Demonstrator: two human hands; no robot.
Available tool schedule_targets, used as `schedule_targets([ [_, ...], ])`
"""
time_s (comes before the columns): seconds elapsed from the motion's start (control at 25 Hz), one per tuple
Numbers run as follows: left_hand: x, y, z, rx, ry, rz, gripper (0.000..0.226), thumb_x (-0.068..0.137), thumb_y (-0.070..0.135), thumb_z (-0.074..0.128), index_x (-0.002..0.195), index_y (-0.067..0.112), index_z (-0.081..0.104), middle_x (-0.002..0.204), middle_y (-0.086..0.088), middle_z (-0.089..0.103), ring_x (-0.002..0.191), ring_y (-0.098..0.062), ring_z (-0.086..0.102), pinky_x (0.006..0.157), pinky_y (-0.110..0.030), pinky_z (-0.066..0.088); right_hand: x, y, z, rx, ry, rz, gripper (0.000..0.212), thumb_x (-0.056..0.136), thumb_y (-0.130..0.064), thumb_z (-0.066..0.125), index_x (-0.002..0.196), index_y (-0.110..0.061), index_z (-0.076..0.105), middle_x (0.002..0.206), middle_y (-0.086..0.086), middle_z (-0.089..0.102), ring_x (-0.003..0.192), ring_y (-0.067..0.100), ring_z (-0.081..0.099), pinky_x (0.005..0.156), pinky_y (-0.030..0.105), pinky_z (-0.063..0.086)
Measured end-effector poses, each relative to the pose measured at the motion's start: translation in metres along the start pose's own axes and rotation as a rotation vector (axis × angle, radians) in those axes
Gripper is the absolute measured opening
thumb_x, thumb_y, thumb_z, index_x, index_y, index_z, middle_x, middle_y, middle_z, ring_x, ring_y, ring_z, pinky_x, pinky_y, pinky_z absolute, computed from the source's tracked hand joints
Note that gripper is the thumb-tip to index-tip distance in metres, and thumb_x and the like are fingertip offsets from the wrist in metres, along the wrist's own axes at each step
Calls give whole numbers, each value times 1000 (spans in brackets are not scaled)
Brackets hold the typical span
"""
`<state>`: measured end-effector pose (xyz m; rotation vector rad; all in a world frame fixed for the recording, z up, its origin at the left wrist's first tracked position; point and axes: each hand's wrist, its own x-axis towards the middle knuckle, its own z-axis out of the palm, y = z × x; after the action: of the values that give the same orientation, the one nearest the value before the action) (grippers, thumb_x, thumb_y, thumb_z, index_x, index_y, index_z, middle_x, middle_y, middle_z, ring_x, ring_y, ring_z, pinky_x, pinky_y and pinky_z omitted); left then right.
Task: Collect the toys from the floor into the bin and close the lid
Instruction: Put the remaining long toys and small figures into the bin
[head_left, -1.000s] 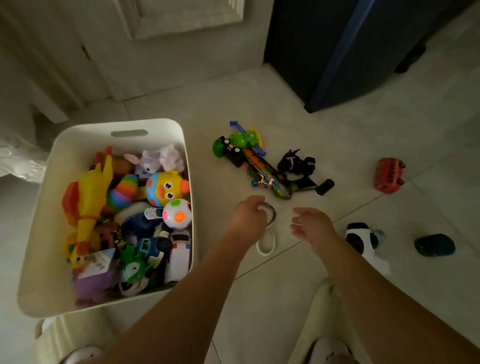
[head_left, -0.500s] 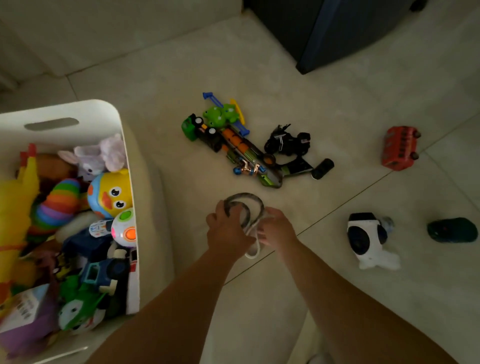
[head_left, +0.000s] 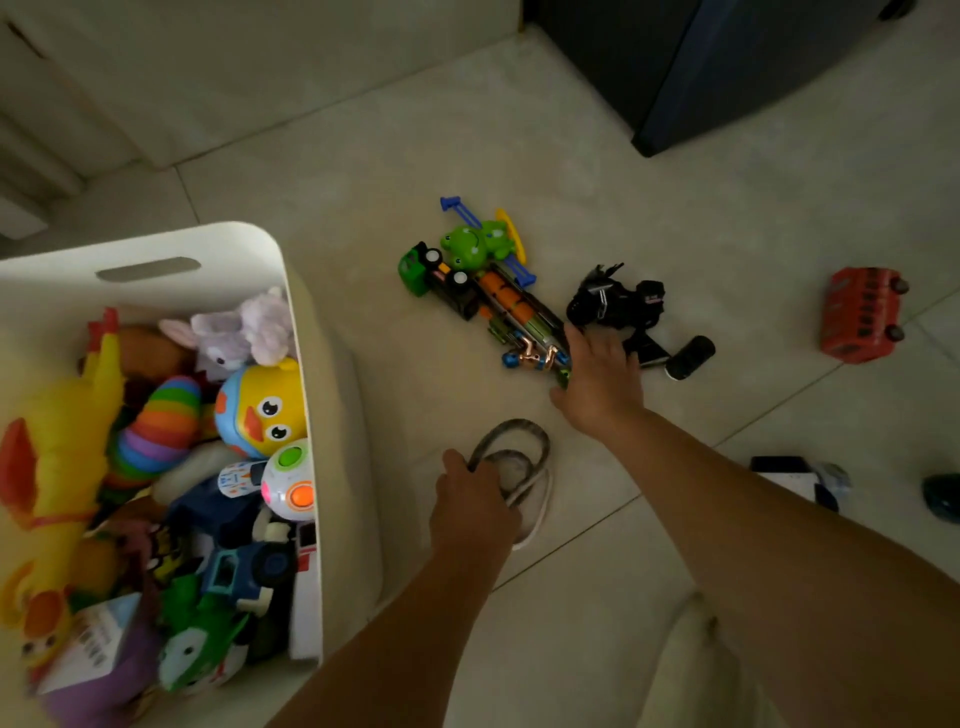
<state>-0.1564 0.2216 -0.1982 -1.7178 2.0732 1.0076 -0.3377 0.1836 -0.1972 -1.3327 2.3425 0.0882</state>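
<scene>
Fingers of the left hand (head_left: 475, 512) clamp a grey-and-white coiled loop (head_left: 519, 454) near the white bin (head_left: 291, 270). Those of the right hand (head_left: 600, 382), spread, cover the toy blaster's (head_left: 511, 306) end on the floor (head_left: 571, 156). Gathering is underway: next, close on the blaster, then drop both into the bin.

Legible text: none can be read.
A barcode is seen on a white tag (head_left: 91, 642) in the bin (head_left: 234, 241); its printing is too blurred to be read.

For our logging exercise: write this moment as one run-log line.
left hand: grips grey looped toy | right hand: open, at long orange-green toy | bin: no lid on, toys inside | floor: red bus, black motorbike remain
</scene>
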Motion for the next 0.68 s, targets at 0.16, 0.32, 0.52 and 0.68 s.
schedule_targets([
  [0.16, -7, 4, -7, -244, -35, -84, 45, 84, 40, 64, 116, 11, 55, 119, -6, 39, 100, -25, 56, 89, -31, 49, 0, -8, 11, -148, 43, 67, 92, 79, -45, 70, 150, -22, 16, 148, 17, 25, 133, 35, 28, 110, 46, 27],
  [0.32, -18, 14, -20, -483, -39, -141, 34, 85, 41, 62, 102, 13, 56, 97, -1, 38, 80, -17, 52, 83, -28, 49, -7, -2, 18, -169, 136, 140, 82, 76, -45, 71, 143, -21, 31, 138, 18, 32, 124, 35, 35, 101, 42, 36],
  [0.52, -45, 17, -34, -591, 15, -38, 24, 83, 37, 65, 93, 18, 54, 98, 1, 39, 63, -7, 44, 59, -13, 39, -26, 1, 28, -119, -32, 169, 76, 69, -51, 73, 127, -13, 41, 126, 15, 48, 117, 33, 50, 102, 47, 40],
  [0.68, -76, 22, -58, -710, 15, 48, 28, 83, 38, 65, 101, 19, 57, 104, -3, 44, 69, -14, 52, 68, -22, 51, -66, -16, 17, 635, -61, 309, 46, 79, -34, 70, 107, -4, 49, 100, 14, 59, 86, 27, 61, 76, 38, 52],
])
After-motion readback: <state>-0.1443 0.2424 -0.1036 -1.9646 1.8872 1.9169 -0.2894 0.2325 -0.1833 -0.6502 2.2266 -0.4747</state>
